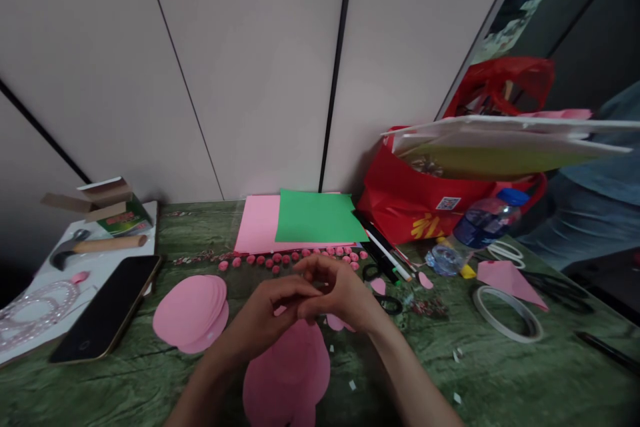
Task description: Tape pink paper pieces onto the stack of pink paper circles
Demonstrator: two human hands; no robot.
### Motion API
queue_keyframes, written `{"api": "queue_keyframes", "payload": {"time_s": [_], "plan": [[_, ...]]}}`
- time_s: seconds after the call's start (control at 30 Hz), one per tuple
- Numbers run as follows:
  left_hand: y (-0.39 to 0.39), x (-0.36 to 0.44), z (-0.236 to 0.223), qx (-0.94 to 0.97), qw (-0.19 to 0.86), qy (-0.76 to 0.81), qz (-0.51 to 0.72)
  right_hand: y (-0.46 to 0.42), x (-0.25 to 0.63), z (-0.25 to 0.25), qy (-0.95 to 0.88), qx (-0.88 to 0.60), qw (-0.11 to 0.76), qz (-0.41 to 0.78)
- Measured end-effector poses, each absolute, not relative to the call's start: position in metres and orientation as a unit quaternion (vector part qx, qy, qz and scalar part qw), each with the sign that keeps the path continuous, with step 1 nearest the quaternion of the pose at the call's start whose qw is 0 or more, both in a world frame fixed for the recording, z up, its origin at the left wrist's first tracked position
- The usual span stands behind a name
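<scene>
My left hand (267,312) and my right hand (341,292) meet at the fingertips above the table, both closed in a pinch. A bit of pink paper (281,310) shows between the fingers and thumb of the left hand. What the right fingertips pinch is hidden. Directly below lies a stack of rounded pink paper cutouts (285,377). Left of the hands is another pile of pink paper ovals (187,313). Beyond the fingers, several small pink rolled paper pieces (277,258) lie in rows. Small pink petals (379,286) rest to the right.
Green sheet (320,217) on pink paper at the wall. Left: phone (107,310), hammer (100,245), opened box (120,210). Right: red bag (400,193), plastic bottle (475,230), tape roll (507,313), black scissors (560,290), pens (387,253). Someone in blue jeans (565,213) is at right.
</scene>
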State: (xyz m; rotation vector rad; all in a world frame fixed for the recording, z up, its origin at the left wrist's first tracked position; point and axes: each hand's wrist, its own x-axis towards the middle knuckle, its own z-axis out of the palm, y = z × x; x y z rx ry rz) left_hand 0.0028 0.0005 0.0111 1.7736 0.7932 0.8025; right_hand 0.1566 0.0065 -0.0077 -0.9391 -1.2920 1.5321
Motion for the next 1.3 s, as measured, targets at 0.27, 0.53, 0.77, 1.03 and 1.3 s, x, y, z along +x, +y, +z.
{"api": "queue_keyframes", "payload": {"time_s": [0.27, 0.53, 0.77, 1.03, 1.3], "plan": [[0.001, 0.006, 0.003, 0.734, 0.446, 0.354, 0.371, 0.006, 0.159, -0.009, -0.532, -0.347, 0.421, 0.647], [0.003, 0.001, 0.008, 0.631, 0.48, 0.418, 0.443, 0.005, 0.158, 0.001, -0.588, -0.342, 0.577, 0.453], [-0.002, 0.005, 0.013, 0.629, 0.493, 0.411, 0.439, 0.0, 0.152, -0.001, -0.726, -0.353, 0.569, 0.16], [-0.002, 0.006, 0.016, 0.641, 0.475, 0.402, 0.449, -0.005, 0.151, -0.002, -0.741, -0.357, 0.567, 0.035], [-0.001, 0.006, 0.013, 0.618, 0.501, 0.405, 0.45, -0.006, 0.148, -0.001, -0.631, -0.399, 0.639, 0.184]]}}
